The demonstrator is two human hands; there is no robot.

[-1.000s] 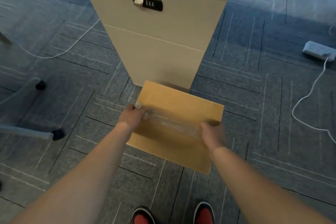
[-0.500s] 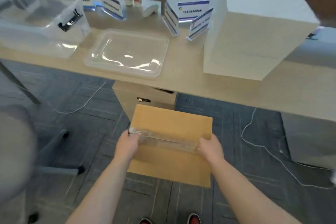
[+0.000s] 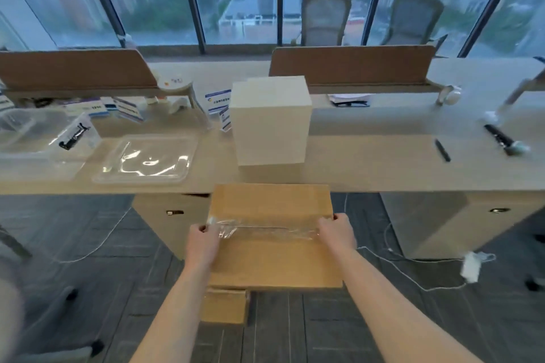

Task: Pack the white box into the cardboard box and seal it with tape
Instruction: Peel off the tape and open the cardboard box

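I hold a brown cardboard box (image 3: 271, 262) in the air in front of the desk, its taped face toward me. A strip of clear tape (image 3: 265, 230) runs across its middle seam. My left hand (image 3: 203, 242) grips the box's left edge at the tape's end. My right hand (image 3: 336, 231) grips the right edge at the other end. A flap (image 3: 225, 305) hangs below the box. The white box (image 3: 271, 121) stands upright on the desk (image 3: 368, 162), just beyond the cardboard box.
A clear plastic tray (image 3: 144, 160) and clear containers (image 3: 38, 132) lie on the desk's left part. A black pen (image 3: 442, 150) and a dark tool (image 3: 504, 140) lie at the right. Cabinets stand under the desk, cables cross the floor, and two chairs face the window.
My view has risen from the floor to the desk and window. The cardboard box came up with both hands, from floor level to just below the desk edge.
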